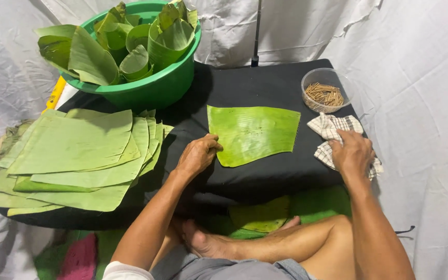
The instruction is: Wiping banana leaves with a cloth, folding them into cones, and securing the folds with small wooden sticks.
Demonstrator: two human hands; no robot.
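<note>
At the far left I see a stack of cut banana leaves [73, 155] fanned out on the black desk [255, 85], squared pieces within easy reach. Behind it stands a green basin [151, 88] filled with rolled leaf cones, set upright so they keep their shape. My left hand [197, 154] rests with curled fingers on the left edge of 1 single leaf sheet [252, 134], pinning it flat in the middle of the desk; it presses rather than grips. That sheet lies alone, apart from the stack. Further right, my right hand [352, 151] lies palm down on a checked cloth [335, 129], fingers loosely bent over the fabric, touching it without a clear clench. Just behind the cloth sits a clear round tub of small wooden sticks [325, 94], near that hand.
</note>
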